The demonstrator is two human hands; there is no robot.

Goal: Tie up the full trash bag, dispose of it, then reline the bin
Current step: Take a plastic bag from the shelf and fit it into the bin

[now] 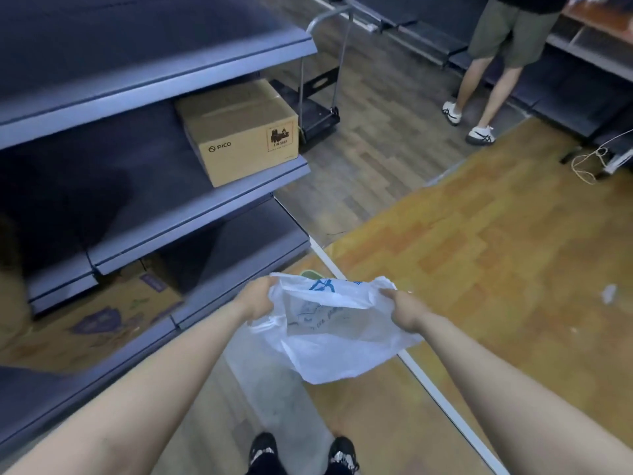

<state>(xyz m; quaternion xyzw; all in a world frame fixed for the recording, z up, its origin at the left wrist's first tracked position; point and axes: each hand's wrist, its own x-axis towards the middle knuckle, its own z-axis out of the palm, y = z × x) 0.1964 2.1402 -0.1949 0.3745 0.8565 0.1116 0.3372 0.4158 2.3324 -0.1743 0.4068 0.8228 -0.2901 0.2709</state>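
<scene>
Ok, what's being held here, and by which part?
A white plastic bag, held at its top edge: the left hand grips one side of the opening, the right hand the other.

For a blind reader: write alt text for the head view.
Both hands, left hand and right hand, hold a white plastic bag open by its rim above the floor. Grey shelves at left hold a cardboard box; another person stands beyond, beside a trolley.
</scene>
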